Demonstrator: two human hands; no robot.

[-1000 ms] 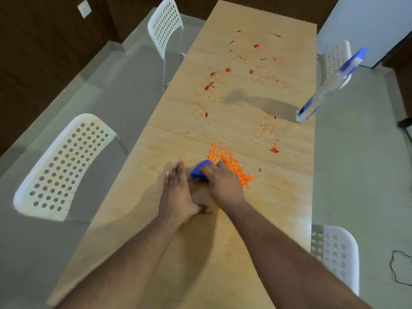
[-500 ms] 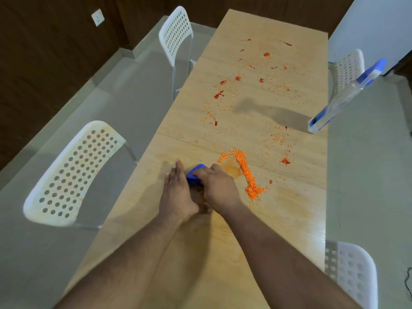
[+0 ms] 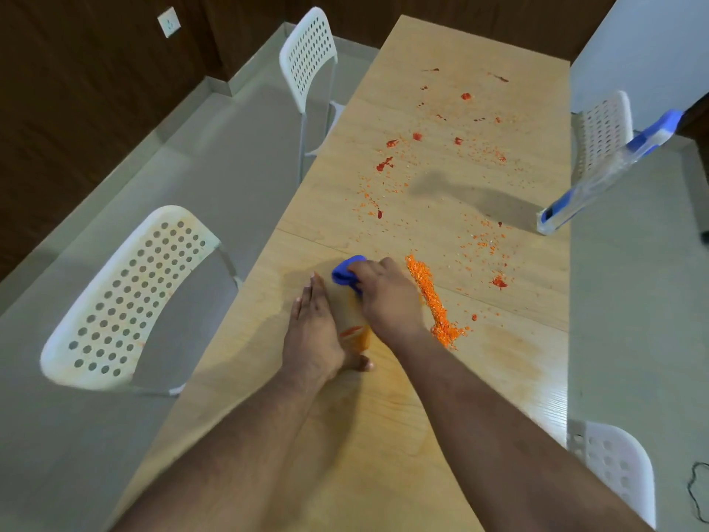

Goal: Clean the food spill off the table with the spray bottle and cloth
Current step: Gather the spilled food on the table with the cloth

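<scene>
— Which step is this, would you say?

— The wiping, I'd judge. The right hand (image 3: pixel 383 297) has its fingers curled round a bunched blue cloth (image 3: pixel 347 272) and presses it onto the tabletop (image 3: pixel 383 435). The left hand (image 3: pixel 312 332) lies flat beside it, fingers straight and pressed together, edge down like a little wall. Between the two hands there's an orange smear (image 3: pixel 355 334) on the wood.

— And the crumbs?

— A ridge of orange crumbs (image 3: pixel 431 299) runs just beside the right hand, at its three o'clock, slanting from about one o'clock down to five. Beyond it, towards twelve and one o'clock, loose orange grains and red blobs (image 3: pixel 385 163) are strewn well up the tabletop. So most of the job looks undone to me.

— Where's the cloth against the hand?

— It sticks out from the fingertips at roughly ten o'clock, nearly meeting the left fingertips. The rest is hidden under the palm.

— And the spray bottle?

— The spray bottle (image 3: pixel 598 178) stands at the tabletop's right edge, about two o'clock from the hands, well apart, nobody touching it.

— What does the next move need?

— I'd guess a sweep that gathers the ridge towards the flat left hand without scattering it, then spray for the red stains.
</scene>
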